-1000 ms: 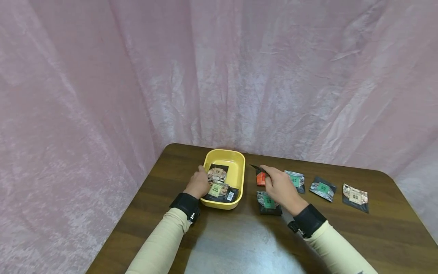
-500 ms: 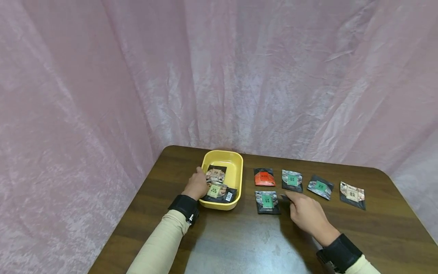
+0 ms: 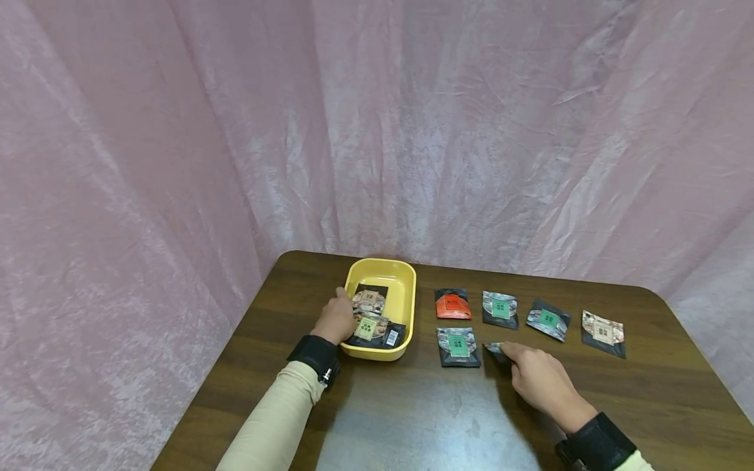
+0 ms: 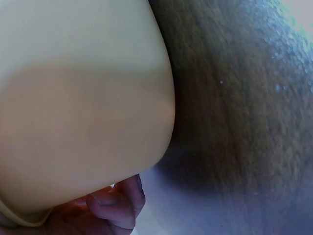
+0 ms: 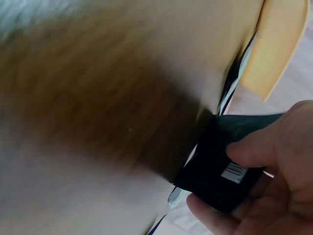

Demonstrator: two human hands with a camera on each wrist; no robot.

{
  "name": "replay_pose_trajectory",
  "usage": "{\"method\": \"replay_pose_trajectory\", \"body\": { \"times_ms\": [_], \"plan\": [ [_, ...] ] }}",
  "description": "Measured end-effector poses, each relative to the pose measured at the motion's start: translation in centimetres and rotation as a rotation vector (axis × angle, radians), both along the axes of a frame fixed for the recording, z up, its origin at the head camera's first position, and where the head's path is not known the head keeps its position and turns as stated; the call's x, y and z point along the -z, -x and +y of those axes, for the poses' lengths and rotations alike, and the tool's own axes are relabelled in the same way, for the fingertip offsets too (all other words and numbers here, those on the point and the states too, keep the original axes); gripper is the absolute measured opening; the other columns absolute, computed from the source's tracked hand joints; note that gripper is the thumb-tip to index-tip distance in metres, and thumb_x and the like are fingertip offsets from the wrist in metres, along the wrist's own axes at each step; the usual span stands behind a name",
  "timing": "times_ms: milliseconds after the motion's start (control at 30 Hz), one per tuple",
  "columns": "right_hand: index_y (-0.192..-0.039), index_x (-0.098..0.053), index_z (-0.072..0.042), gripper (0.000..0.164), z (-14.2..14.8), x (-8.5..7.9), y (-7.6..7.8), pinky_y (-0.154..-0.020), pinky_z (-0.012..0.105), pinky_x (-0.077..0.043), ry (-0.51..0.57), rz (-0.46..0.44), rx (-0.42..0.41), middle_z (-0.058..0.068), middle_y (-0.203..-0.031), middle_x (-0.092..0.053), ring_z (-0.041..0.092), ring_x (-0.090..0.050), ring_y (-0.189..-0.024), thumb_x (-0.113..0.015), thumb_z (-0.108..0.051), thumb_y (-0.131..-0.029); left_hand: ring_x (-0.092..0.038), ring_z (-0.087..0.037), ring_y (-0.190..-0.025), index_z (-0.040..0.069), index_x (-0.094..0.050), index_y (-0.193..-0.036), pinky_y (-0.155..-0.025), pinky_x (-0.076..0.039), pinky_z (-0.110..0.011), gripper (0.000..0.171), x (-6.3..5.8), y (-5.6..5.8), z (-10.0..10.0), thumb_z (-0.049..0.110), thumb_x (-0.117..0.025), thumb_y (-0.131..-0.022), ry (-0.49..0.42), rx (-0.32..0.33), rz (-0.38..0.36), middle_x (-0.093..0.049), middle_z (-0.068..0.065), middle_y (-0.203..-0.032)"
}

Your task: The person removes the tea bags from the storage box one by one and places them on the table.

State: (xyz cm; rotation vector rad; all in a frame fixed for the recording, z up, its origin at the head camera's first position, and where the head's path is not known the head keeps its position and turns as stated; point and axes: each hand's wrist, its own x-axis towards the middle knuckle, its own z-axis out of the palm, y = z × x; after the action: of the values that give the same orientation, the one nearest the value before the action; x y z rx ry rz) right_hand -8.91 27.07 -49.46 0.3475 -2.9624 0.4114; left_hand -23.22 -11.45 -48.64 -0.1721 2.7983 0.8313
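Half covered by the right hand pinching it, a dark sachet is just right of a green-labelled sachet, whether touching the worktop I can't tell, its barcode showing only in the right wrist view, while the left hand grips a yellow tub with three overlapping sachets inside.

1. A pale pink curtain with a crushed, shiny surface fills the back and the left side, hanging in soft vertical folds.
2. It turns greyer and whiter toward the lower right.
3. In front stands a brown table with wood grain and rounded far corners; its far edge seems to meet the cloth, though the view leaves that uncertain.
4. A broad, pale glare lies on the tabletop's near middle.
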Motion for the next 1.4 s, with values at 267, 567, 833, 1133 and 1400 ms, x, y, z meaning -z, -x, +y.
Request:
{"method": "replay_pose_trajectory", "body": {
  "times_ms": [267, 567, 833, 1133, 1400],
  "plan": [
    [-0.135, -0.07, 0.003, 0.043, 0.0, 0.3, 0.4, -0.096, 0.057, -0.059, -0.118, -0.072, -0.072, 0.027, -0.141, -0.068, 0.045, -0.069, -0.126, -0.071, -0.001, -0.093, -0.066, -0.035, -0.107, 0.0, -0.034, -0.148, -0.09, -0.056, -0.052, 0.061, 0.0, 0.1, 0.0, 0.008, -0.069, -0.099, -0.005, 0.006, 0.005, -0.063, -0.024, -0.122],
    [-0.151, -0.053, 0.007, 0.062, 0.0, 0.4, 0.2, -0.109, 0.062, -0.051, -0.114, -0.194, -0.092, 0.033, -0.16, -0.049, 0.051, -0.052, -0.145, -0.068, -0.029, -0.103, -0.065, -0.035, -0.106, 0.001, -0.032, -0.151, -0.091, -0.056, -0.052, 0.064, -0.1, -0.1, 0.0, 0.009, -0.069, -0.1, -0.012, -0.004, -0.014, -0.062, -0.024, -0.123],
    [-0.156, -0.045, 0.009, 0.07, 0.0, 0.6, 0.1, -0.118, 0.065, -0.042, -0.106, -0.216, -0.113, 0.035, -0.164, -0.041, 0.055, -0.042, -0.152, -0.065, -0.037, -0.106, -0.066, -0.035, -0.106, 0.0, -0.033, -0.15, -0.091, -0.056, -0.052, 0.063, 0.2, 0.2, -0.2, 0.008, -0.069, -0.099, -0.014, 0.002, 0.0, -0.063, -0.025, -0.122],
    [-0.155, -0.045, 0.011, 0.071, 0.0, 1.0, -0.1, -0.117, 0.066, -0.042, -0.085, -0.202, -0.104, 0.036, -0.164, -0.039, 0.055, -0.041, -0.152, -0.067, -0.034, -0.104, -0.066, -0.035, -0.107, 0.0, -0.032, -0.152, -0.092, -0.056, -0.052, 0.064, 0.6, 0.3, -0.2, 0.009, -0.069, -0.1, -0.01, 0.002, -0.005, -0.063, -0.025, -0.123],
    [-0.158, -0.041, 0.008, 0.078, -1.0, -1.6, 0.2, -0.118, 0.069, -0.04, -0.069, -0.07, -0.102, 0.033, -0.168, -0.034, 0.054, -0.036, -0.155, -0.072, -0.035, -0.101, -0.066, -0.035, -0.107, 0.001, -0.033, -0.149, -0.091, -0.056, -0.051, 0.06, 0.1, 0.0, 0.0, 0.009, -0.067, -0.1, -0.018, -0.005, -0.004, -0.063, -0.025, -0.122]
  ]
}}
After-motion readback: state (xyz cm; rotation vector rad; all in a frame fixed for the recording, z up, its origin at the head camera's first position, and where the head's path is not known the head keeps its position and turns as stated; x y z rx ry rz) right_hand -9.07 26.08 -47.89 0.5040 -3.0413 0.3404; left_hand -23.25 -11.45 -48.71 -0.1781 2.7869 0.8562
